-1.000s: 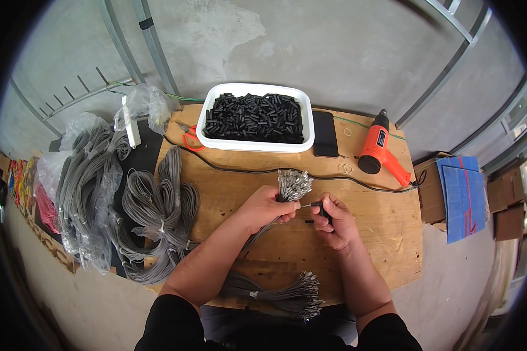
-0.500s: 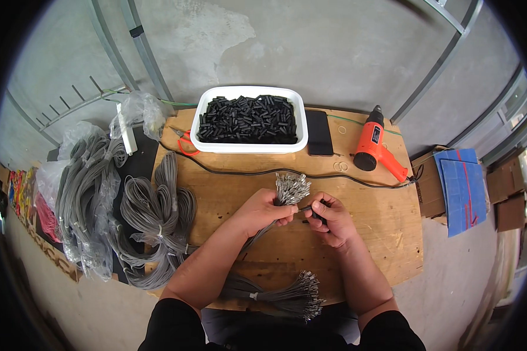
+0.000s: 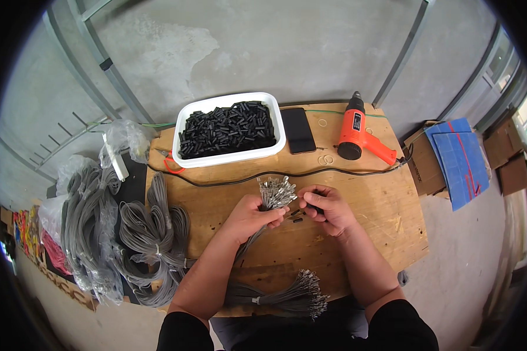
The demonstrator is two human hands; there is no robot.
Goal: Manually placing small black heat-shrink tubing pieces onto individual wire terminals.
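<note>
My left hand (image 3: 247, 219) is closed around a bundle of thin grey cables (image 3: 277, 193), its silvery metal terminals fanned upward above the fist. Just to the right, my right hand (image 3: 332, 212) is curled with thumb and fingertips pinched together. Short black tube pieces (image 3: 315, 208) show among its fingers; how many is hidden. Below the gap between my hands, a loose black tube piece (image 3: 298, 220) lies on the wooden table. Nearer my body rests a second tied cable bundle (image 3: 275, 296), its metal ends pointing right.
A white tub (image 3: 231, 159) full of black tube pieces stands at the back, beside a dark phone (image 3: 298, 130). An orange heat gun (image 3: 352, 131) lies right, its black cord crossing the table (image 3: 380, 234). Orange-handled scissors (image 3: 173, 164) and coiled grey cables (image 3: 155, 228) are left.
My right hand has drawn slightly away from the terminals and its fingers have closed up more. The left hand keeps its hold on the bundle. The whole view has shifted and tilted a little.
</note>
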